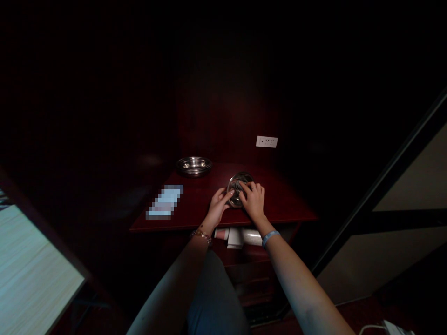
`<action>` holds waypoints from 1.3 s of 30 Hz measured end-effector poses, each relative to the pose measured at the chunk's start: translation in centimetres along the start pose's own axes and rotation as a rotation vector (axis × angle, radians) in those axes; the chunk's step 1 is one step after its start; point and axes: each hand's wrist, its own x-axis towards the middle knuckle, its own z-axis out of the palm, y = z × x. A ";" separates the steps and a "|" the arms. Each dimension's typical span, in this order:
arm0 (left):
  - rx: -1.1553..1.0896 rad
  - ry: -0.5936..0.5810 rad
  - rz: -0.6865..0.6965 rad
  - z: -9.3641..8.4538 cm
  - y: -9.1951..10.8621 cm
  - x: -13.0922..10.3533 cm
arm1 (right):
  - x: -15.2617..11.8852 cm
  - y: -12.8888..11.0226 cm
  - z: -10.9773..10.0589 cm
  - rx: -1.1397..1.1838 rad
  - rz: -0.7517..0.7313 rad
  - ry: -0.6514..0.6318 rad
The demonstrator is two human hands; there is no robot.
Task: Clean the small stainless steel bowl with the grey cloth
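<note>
A small shiny metal bowl (247,176) is tilted over the dark red table, near its front edge. My left hand (217,207) grips the bowl's left side, with the thumb over the rim and the fingers around the outside. My right hand (255,200) reaches in from the right, its fingers bent down inside the bowl. A greyish patch shows at those fingertips, too dark and small to name. Behind and to the left, a stack of wider metal bowls (194,166) stands on the table.
The red table (275,207) meets a dark wall with a white socket plate (267,142). A blurred-out phone-like rectangle (165,202) lies at the left. Paper cups (222,234) and a white box (235,238) sit on the shelf below. A pale wooden tabletop (31,270) is at far left.
</note>
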 end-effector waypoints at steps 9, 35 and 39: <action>0.014 0.012 -0.007 0.1 0.1 0.0 | 0.0 0.0 0.0 -0.024 0.012 -0.017; -0.021 0.011 -0.003 -0.2 -0.1 0.1 | 0.1 0.0 0.1 0.022 -0.004 0.001; -0.021 0.018 -0.012 -0.3 -0.2 0.3 | 0.1 0.1 0.1 0.047 -0.004 0.011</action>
